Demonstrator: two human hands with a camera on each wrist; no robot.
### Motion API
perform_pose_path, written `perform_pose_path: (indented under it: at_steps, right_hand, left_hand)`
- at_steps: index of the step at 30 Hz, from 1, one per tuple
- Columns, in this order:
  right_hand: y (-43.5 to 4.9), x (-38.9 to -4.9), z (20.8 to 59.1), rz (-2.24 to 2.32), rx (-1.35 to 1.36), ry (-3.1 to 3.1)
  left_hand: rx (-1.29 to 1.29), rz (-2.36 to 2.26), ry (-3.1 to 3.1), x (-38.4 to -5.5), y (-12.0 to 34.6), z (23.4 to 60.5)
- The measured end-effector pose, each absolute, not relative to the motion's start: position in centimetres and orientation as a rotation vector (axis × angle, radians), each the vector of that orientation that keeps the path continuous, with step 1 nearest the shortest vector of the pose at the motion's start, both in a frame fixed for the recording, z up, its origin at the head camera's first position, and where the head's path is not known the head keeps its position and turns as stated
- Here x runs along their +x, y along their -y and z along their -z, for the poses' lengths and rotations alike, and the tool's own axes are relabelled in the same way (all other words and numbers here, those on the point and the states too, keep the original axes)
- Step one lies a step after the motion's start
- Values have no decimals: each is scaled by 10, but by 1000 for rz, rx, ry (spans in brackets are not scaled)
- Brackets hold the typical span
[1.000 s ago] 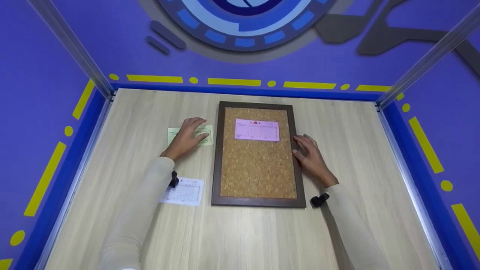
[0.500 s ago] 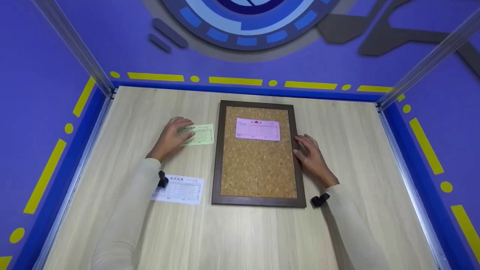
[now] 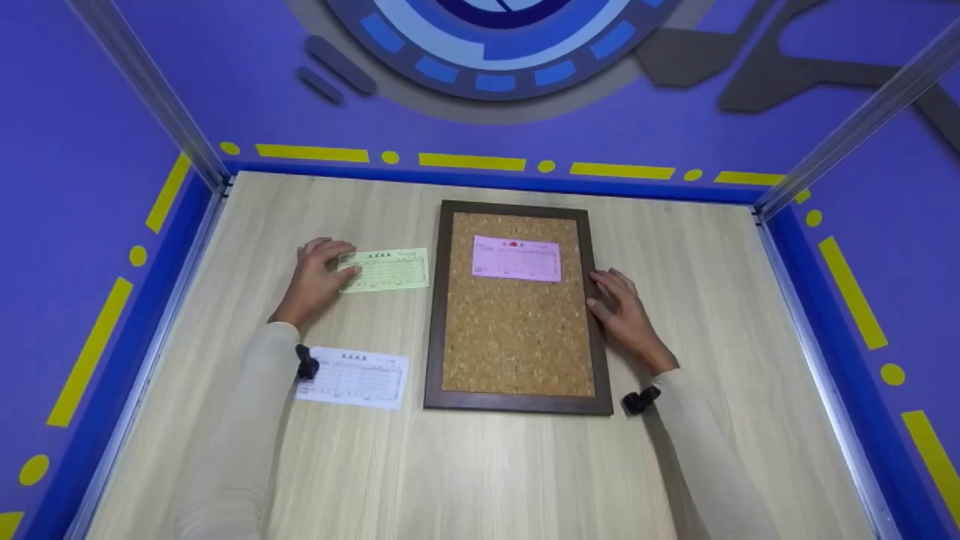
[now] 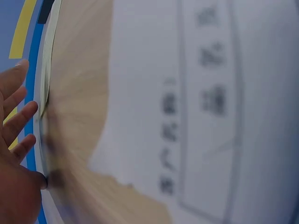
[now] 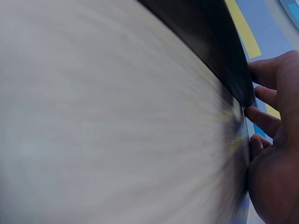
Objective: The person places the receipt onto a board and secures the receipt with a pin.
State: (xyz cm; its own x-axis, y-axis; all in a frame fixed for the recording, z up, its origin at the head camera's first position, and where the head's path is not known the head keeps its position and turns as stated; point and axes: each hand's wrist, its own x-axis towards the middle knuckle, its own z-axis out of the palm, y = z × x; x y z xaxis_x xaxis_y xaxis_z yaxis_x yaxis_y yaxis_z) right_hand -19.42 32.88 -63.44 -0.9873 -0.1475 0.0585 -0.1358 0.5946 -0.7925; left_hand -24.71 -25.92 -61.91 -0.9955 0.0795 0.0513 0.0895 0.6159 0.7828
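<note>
A cork board in a dark brown frame (image 3: 517,337) lies flat on the table, and a pink printed slip (image 3: 516,259) rests on its upper part. My right hand (image 3: 626,319) touches the frame's right edge with its fingertips; the right wrist view shows them against the frame's dark side (image 5: 205,37). At the left edge of a green printed slip (image 3: 390,270) is my left hand (image 3: 315,281), thumb and fingers apart. Whether its fingertips touch the slip, I cannot tell. A white printed slip (image 3: 356,379) lies nearer me, its left end partly covered by the left wrist camera.
The light wood table (image 3: 510,472) runs up to a blue-purple back wall (image 3: 480,135) with yellow marks. Side walls with metal posts stand left and right. A black camera (image 3: 640,400) sits on the right wrist.
My left hand has slid leftward from over the green slip to its left edge, uncovering most of its print. More of the white slip shows too. The right hand stays at the frame.
</note>
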Motion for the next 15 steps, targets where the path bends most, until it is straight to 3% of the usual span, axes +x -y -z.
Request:
perform_pose_path:
  at_steps: [15]
  right_hand:
    - [-329,-193,632,1394,-267,-2808]
  left_hand:
    - [-107,1302,2816,-250,271,622]
